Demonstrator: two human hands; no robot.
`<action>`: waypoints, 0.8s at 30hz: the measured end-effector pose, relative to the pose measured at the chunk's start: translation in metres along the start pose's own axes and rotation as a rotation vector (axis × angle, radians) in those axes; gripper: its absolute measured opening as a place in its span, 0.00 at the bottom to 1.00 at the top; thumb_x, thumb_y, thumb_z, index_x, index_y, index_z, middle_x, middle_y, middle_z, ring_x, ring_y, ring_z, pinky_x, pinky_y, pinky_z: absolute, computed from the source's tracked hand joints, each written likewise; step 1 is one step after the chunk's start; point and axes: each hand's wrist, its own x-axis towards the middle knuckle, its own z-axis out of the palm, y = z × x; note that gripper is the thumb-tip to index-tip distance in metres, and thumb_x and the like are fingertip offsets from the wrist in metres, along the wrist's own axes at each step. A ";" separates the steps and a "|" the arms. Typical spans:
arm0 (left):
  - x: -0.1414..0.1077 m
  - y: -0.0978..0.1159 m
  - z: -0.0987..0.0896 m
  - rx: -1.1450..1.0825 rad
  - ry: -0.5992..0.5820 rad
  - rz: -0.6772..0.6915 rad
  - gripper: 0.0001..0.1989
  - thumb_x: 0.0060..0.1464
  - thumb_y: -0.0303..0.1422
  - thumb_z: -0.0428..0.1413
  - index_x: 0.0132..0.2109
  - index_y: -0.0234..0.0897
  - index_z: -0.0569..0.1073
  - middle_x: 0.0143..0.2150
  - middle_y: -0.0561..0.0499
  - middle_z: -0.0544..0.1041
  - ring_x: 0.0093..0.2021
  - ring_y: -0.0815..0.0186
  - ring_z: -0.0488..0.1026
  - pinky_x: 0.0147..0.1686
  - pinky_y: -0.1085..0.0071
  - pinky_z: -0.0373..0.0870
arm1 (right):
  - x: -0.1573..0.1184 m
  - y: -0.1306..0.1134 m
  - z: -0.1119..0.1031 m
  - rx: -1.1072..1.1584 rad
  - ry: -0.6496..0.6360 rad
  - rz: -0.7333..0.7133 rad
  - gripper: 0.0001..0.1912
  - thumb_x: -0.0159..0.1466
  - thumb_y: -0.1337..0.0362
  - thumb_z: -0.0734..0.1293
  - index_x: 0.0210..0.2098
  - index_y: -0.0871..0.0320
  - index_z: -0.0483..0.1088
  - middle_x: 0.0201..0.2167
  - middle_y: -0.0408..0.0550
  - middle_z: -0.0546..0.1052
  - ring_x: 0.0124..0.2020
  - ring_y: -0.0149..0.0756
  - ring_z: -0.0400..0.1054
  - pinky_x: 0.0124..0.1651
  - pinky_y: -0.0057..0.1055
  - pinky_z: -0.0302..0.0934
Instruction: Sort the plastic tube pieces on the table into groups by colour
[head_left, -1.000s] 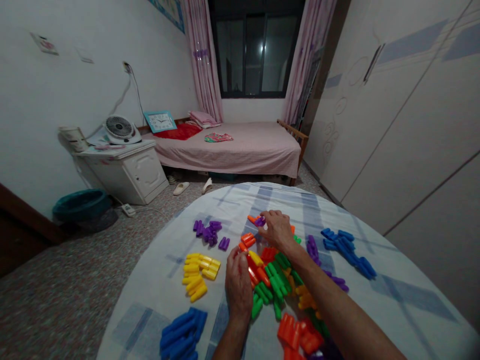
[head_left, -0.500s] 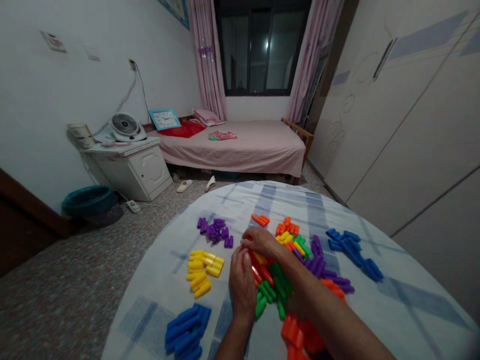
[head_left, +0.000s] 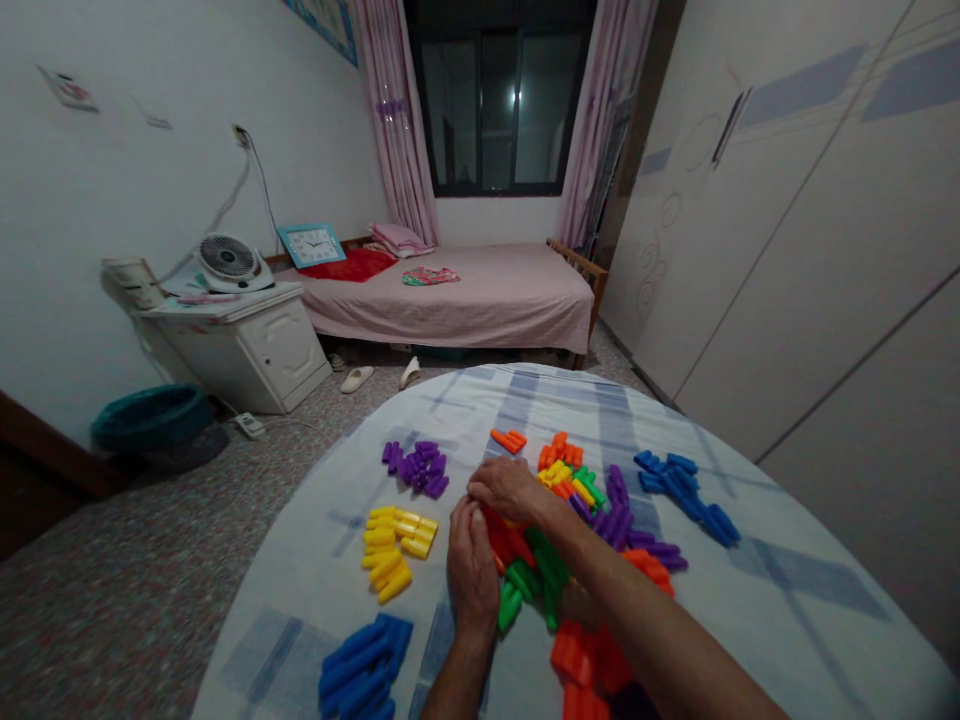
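My left hand point(head_left: 474, 575) is on its side over the cloth, fingers curled and pressed together, thumb on top. My right hand point(head_left: 508, 488) reaches across from the right, its bent fingertips meeting those of the left. Whatever the fingers hold is hidden. Under and beside the hands lie red plastic pieces point(head_left: 510, 545) and green plastic pieces point(head_left: 551, 565), partly covered by the right forearm. Left of my hands are purple pieces point(head_left: 415, 467) and yellow pieces point(head_left: 386, 560). A small mixed group of yellow pieces point(head_left: 555, 474) and other colours lies past the right wrist.
Blue pieces point(head_left: 364, 665) lie front left and more blue pieces point(head_left: 686, 495) at the right. Orange pieces point(head_left: 508, 440) sit behind my hands. The round table has a checked cloth point(head_left: 292, 640). Beyond are a bed point(head_left: 480, 310), a cabinet point(head_left: 277, 350) and a wardrobe point(head_left: 795, 250).
The view has turned slightly, so the scene sits a little further left. Both hands stay together in nearly the same place over the pieces.
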 end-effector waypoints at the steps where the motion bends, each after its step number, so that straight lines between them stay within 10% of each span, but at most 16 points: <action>1: 0.000 0.000 0.000 0.004 0.002 0.006 0.20 0.61 0.40 0.40 0.51 0.36 0.68 0.54 0.43 0.70 0.56 0.62 0.65 0.58 0.64 0.58 | -0.006 0.006 0.000 -0.028 0.003 0.037 0.17 0.65 0.55 0.56 0.42 0.52 0.73 0.43 0.49 0.75 0.44 0.39 0.68 0.43 0.33 0.58; 8: 0.001 -0.004 0.000 0.001 -0.019 0.028 0.19 0.61 0.41 0.40 0.48 0.37 0.70 0.53 0.44 0.69 0.54 0.61 0.66 0.55 0.62 0.63 | -0.053 0.046 -0.003 -0.026 0.173 0.149 0.14 0.63 0.64 0.57 0.41 0.57 0.73 0.41 0.52 0.74 0.43 0.39 0.67 0.46 0.34 0.57; 17: 0.002 -0.012 0.000 0.002 -0.028 0.038 0.20 0.61 0.43 0.40 0.48 0.38 0.71 0.51 0.44 0.71 0.52 0.61 0.68 0.51 0.62 0.67 | -0.160 0.109 0.016 0.162 0.790 0.405 0.15 0.62 0.58 0.57 0.41 0.56 0.70 0.43 0.52 0.73 0.48 0.42 0.65 0.54 0.42 0.56; 24: 0.003 -0.008 -0.001 -0.031 -0.061 -0.001 0.22 0.60 0.45 0.40 0.49 0.37 0.69 0.51 0.44 0.71 0.50 0.61 0.69 0.47 0.64 0.69 | -0.192 0.110 0.055 0.216 0.785 0.628 0.18 0.62 0.57 0.55 0.42 0.59 0.69 0.44 0.52 0.72 0.47 0.41 0.65 0.52 0.40 0.57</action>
